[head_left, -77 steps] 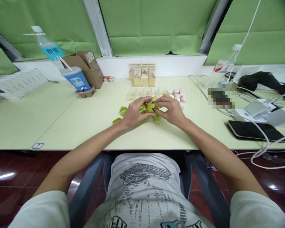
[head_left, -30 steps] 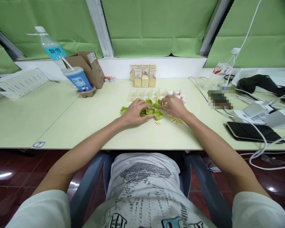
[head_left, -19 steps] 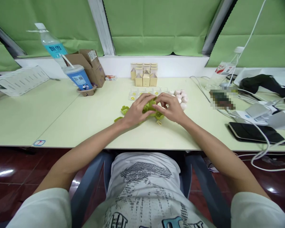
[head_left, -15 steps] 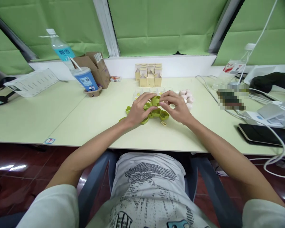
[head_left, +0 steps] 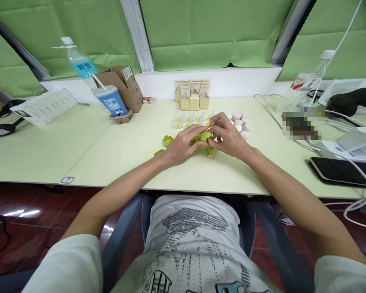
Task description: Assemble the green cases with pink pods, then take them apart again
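Observation:
Both my hands meet over a cluster of small green plastic pieces at the middle of the pale table point(head_left: 116, 150). My left hand point(head_left: 183, 143) and my right hand point(head_left: 228, 136) pinch one green piece point(head_left: 205, 136) between their fingertips, held just above the others. More green pieces lie loose to the left point(head_left: 167, 141) and under my hands. Behind them sit a row of small clear cups with yellow faces point(head_left: 187, 119) and a group of pink-white round pieces point(head_left: 242, 123).
Small tan boxes point(head_left: 194, 95) stand at the back by the wall. A blue cup with a straw point(head_left: 112, 101), a water bottle point(head_left: 78, 63) and a cardboard box point(head_left: 125, 83) are at back left. A black phone point(head_left: 343, 171), cables and another bottle point(head_left: 305, 83) lie right.
My hands went down onto the green pieces on the table, then rose again and now pinch one piece together. The camera view has shifted slightly to the left.

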`<state>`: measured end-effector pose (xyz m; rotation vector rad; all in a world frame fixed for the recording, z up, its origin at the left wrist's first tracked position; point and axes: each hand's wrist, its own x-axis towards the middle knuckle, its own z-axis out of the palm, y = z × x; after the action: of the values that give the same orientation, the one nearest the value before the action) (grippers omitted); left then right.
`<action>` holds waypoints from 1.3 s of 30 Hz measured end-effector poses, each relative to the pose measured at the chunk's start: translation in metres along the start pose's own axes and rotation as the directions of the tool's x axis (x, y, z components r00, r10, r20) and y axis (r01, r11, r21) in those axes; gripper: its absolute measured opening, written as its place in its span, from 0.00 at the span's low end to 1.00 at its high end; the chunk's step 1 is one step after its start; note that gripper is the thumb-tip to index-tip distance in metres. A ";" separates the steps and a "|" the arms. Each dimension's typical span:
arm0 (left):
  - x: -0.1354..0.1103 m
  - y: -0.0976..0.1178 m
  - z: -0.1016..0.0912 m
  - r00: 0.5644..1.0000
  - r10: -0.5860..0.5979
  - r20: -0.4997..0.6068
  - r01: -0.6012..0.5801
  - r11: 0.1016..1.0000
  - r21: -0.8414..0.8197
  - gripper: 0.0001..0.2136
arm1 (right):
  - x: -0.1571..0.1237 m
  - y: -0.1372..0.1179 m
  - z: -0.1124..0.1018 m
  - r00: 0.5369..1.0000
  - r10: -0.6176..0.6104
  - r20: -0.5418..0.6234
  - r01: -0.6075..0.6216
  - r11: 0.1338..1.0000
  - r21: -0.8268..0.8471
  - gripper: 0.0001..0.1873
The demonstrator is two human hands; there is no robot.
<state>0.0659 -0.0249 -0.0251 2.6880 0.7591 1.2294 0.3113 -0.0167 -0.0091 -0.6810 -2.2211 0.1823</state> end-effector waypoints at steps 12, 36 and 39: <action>0.002 -0.011 -0.010 0.964 -0.257 0.060 0.252 0.964 0.083 0.11 | -0.020 0.053 -0.094 0.906 0.290 0.309 -0.279 0.957 -0.080 0.18; 0.003 -0.006 -0.020 0.982 -0.189 -0.030 0.185 0.977 -0.109 0.35 | 0.015 0.022 -0.012 0.998 -0.006 -0.070 0.000 0.997 -0.082 0.25; 0.005 -0.003 -0.017 0.989 -0.127 -0.082 0.120 0.989 -0.090 0.32 | 0.014 -0.004 -0.002 0.994 -0.038 -0.101 0.036 0.999 -0.020 0.26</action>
<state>0.0550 -0.0216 -0.0113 2.4940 0.8504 1.3250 0.3034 -0.0129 0.0035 -0.6441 -2.1386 0.1065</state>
